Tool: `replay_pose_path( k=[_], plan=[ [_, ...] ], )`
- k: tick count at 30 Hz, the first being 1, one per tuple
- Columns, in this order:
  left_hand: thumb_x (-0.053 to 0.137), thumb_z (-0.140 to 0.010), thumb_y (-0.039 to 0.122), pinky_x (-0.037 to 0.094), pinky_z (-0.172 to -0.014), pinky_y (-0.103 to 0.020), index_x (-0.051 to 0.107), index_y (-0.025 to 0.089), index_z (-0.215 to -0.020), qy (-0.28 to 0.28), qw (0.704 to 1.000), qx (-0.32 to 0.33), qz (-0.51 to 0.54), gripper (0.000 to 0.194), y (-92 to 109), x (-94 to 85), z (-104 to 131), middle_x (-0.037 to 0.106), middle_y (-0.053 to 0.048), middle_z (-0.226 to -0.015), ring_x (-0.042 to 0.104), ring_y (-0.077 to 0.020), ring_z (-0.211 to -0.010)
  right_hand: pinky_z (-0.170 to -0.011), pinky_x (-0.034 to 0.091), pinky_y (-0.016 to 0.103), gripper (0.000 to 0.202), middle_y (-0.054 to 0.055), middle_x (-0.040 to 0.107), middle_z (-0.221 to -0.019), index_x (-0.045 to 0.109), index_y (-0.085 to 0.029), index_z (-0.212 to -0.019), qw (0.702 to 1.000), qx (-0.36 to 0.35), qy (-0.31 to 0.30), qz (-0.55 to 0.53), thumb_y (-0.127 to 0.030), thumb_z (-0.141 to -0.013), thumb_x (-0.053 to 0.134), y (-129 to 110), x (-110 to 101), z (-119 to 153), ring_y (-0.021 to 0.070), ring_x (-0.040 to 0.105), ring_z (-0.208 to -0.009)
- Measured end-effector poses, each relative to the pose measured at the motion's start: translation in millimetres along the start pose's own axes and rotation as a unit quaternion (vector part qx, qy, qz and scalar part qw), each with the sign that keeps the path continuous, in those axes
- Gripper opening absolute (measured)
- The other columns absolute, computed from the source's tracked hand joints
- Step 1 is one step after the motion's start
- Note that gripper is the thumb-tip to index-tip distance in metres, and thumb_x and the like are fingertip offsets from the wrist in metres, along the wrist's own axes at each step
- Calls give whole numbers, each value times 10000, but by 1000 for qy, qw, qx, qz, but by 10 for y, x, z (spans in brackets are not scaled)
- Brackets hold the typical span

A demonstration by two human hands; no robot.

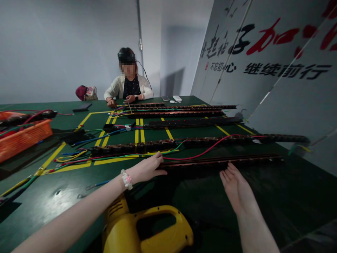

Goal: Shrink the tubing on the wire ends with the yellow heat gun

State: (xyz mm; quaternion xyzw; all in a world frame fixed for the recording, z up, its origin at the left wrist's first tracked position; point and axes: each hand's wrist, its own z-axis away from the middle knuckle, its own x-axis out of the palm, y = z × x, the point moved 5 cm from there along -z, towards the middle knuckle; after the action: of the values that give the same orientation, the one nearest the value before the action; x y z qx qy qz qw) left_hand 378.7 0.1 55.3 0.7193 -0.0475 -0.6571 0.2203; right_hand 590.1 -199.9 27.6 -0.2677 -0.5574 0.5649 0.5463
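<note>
A long black strip with copper-coloured edges (196, 163) lies across the table in front of me. At its left end is my left hand (147, 168), fingers over the far side and thumb along the near side. My right hand (235, 186) is at the near edge of the strip, further right, palm turned up and fingers stretched out, fingertips touching or just under it. Beyond the strip runs a longer black wrapped bar (158, 144) with a red wire (202, 153) and a green wire (131, 156) beside it. A yellow heat gun (158, 228) sits below my hands.
More black strips (195, 122) lie further back on the green table (302, 189) with yellow tape lines. An orange basket (26, 140) of cables stands at the left. Across the table sits another person (129, 84), hands by the wires. Loose terminal leads (98, 184) lie near my left forearm.
</note>
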Motion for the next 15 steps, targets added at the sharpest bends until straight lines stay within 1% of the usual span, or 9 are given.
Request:
replay_pose_path(
  k=[3, 5, 7, 9, 11, 12, 13, 14, 15],
  plan=[
    [558, -859, 424, 482, -795, -330, 486, 172, -953, 26, 1000, 13, -5, 279, -57, 36, -229, 465, -80, -1061, 564, -193, -865, -1079, 339, 369, 545, 93, 535, -1231, 512, -217, -1161, 999, -8, -27, 25, -338, -638, 604, 0, 43, -38, 203, 456, -1257],
    [586, -846, 395, 480, -800, -336, 482, 166, -931, 27, 999, 18, -1, 266, -60, 101, -385, 454, -77, -1062, 552, -188, -858, -1065, 359, 370, 537, 97, 549, -1239, 525, -212, -1176, 997, -26, -52, 46, -370, -668, 594, -10, 82, 53, 211, 485, -1232],
    [612, -830, 377, 478, -808, -346, 478, 163, -921, 26, 999, 18, 6, 268, -34, 187, -517, 453, -79, -1060, 546, -192, -868, -1063, 360, 360, 498, 86, 541, -1278, 561, -212, -1155, 993, -56, -77, 74, -408, -697, 589, -32, 116, 240, 211, 493, -1224],
    [621, -824, 368, 475, -815, -357, 478, 162, -943, 40, 999, 17, 11, 278, 14, 243, -593, 462, -83, -1050, 543, -207, -892, -1074, 342, 343, 476, 53, 537, -1303, 587, -235, -1140, 985, -87, -100, 113, -421, -705, 630, -42, 143, 515, 205, 489, -1226],
    [592, -843, 372, 476, -820, -355, 476, 163, -1000, 60, 997, 29, 37, 286, 59, 225, -586, 476, -88, -1062, 548, -205, -897, -996, 429, 333, 426, 53, 600, -1227, 613, -245, -1125, 966, -111, -155, 172, -399, -730, 660, 18, 203, 855, 209, 566, -1132],
    [567, -858, 378, 477, -825, -347, 476, 166, -1033, 67, 995, 39, 59, 290, 65, 183, -545, 484, -89, -1077, 554, -197, -897, -932, 472, 290, 373, 44, 618, -1204, 587, -261, -1171, 917, -198, -229, 260, -386, -820, 578, 42, 301, 1077, 178, 598, -1080],
    [541, -873, 383, 478, -829, -336, 477, 172, -1060, 67, 993, 48, 82, 290, 49, 123, -478, 497, -87, -1087, 563, -187, -895, -866, 494, 237, 328, 27, 641, -1166, 573, -272, -1186, 848, -305, -297, 314, -343, -870, 521, 90, 399, 1332, 146, 623, -1025],
    [518, -883, 389, 475, -841, -328, 483, 177, -1082, 66, 991, 52, 101, 292, 7, 45, -382, 512, -84, -1096, 570, -182, -907, -819, 497, 196, 289, 9, 672, -1099, 578, -268, -1166, 772, -412, -352, 332, -318, -892, 497, 172, 475, 1599, 122, 641, -966],
    [510, -884, 399, 476, -840, -321, 499, 184, -1079, 60, 991, 41, 115, 290, -74, -34, -258, 539, -77, -1081, 578, -183, -922, -789, 496, 184, 263, -4, 701, -995, 591, -246, -1125, 707, -511, -372, 316, -340, -914, 465, 265, 510, 1845, 111, 655, -882]
  ],
)
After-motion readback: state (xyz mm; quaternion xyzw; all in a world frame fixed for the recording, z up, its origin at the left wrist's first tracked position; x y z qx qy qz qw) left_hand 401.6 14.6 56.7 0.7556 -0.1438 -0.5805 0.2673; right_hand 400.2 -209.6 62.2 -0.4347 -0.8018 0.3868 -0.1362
